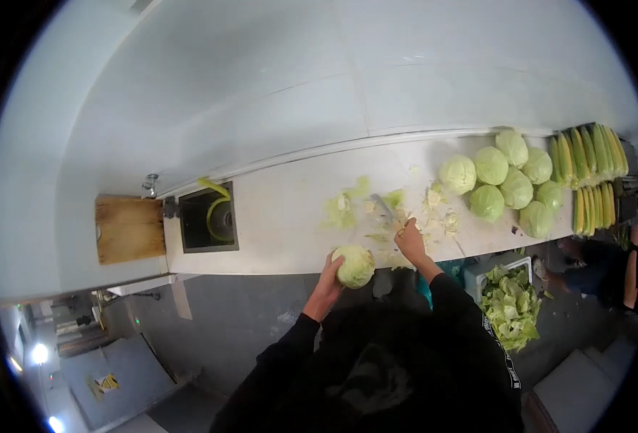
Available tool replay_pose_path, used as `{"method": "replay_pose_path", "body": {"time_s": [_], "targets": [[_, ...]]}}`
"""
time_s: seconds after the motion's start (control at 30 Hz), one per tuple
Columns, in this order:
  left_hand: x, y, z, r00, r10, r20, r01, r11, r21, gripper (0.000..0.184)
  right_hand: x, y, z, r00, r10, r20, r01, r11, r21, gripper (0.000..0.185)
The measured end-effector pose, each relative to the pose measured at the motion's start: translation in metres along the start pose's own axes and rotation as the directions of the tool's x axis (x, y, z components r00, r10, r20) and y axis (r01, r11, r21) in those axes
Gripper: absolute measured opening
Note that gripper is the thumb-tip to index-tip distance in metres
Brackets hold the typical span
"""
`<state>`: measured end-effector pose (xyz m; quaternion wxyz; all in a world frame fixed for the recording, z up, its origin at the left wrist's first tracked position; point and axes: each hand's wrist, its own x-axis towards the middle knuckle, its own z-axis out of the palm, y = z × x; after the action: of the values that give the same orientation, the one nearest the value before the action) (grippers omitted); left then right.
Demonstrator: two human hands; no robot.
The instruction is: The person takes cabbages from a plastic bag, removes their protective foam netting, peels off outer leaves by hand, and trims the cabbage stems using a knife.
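Note:
My left hand [327,282] holds a pale green cabbage [356,267] at the front edge of the white counter [283,209]. In my right hand [410,242] is a knife [384,207], its blade pointing up and left over the counter. Cabbage scraps [342,209] and cut stem pieces [434,206] lie scattered around the knife. Several whole cabbages [491,165] are grouped on the counter to the right of my right hand.
Packs of corn-like produce [590,155] lie at the counter's far right. A sink [209,220] with a green hose and a wooden board [129,229] are at left. A bin of leaves [509,303] stands below the counter; a person [608,270] is at far right.

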<state>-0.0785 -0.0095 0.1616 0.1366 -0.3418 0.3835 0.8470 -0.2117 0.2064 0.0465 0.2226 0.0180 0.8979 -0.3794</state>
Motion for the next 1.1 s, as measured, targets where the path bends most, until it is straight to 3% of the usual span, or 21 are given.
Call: {"method": "replay_pose_path", "body": {"time_s": [0.03,0.13,0.23,0.33,0.43,0.5,0.57,0.67,0.87,1.1], "targets": [[0.009,0.000,0.005,1.000,-0.021,0.004,0.021,1.000,0.018,0.055,-0.001,0.004,-0.009,0.996,0.072,0.056,-0.075,0.996,0.051,0.037],[0.042,-0.013,0.015,0.996,-0.077,0.041,0.074,0.996,0.051,0.056,-0.007,0.057,-0.014,0.933,-0.340,-0.122,0.318,0.933,-0.168,0.038],[0.074,-0.034,0.024,0.996,-0.083,0.024,0.081,0.994,0.067,0.060,-0.049,0.021,-0.074,0.996,0.043,0.074,-0.060,0.967,0.249,0.042],[0.084,-0.046,0.061,0.996,-0.040,-0.084,0.055,0.981,0.187,0.066,-0.090,0.035,-0.085,0.995,0.043,-0.084,-0.045,0.999,-0.020,0.040],[0.094,-0.064,0.082,0.994,0.027,-0.103,0.009,0.943,0.333,0.070,-0.126,0.046,-0.079,0.987,0.100,-0.122,-0.081,0.985,0.152,0.038],[0.116,-0.085,0.076,0.989,0.117,-0.088,-0.063,0.885,0.461,0.071,-0.140,0.058,-0.066,0.984,0.052,-0.172,-0.003,0.962,0.275,0.032],[0.113,-0.084,0.092,0.991,0.108,-0.085,-0.058,0.890,0.451,0.072,-0.146,0.069,-0.051,0.968,0.027,-0.248,0.075,0.917,0.393,0.032],[0.112,-0.084,0.099,0.996,0.076,-0.056,-0.044,0.900,0.435,0.073,-0.141,0.082,-0.038,0.980,0.146,-0.134,-0.061,0.865,0.498,0.034],[0.107,-0.070,0.101,0.997,-0.056,-0.061,0.078,0.885,0.459,0.073,-0.121,0.086,-0.026,0.978,0.138,-0.155,-0.045,0.871,0.489,0.027],[0.119,-0.066,0.080,0.990,-0.142,0.001,0.124,0.873,0.472,0.077,-0.106,0.086,-0.027,0.992,0.102,-0.069,-0.073,0.935,0.347,0.026]]}}
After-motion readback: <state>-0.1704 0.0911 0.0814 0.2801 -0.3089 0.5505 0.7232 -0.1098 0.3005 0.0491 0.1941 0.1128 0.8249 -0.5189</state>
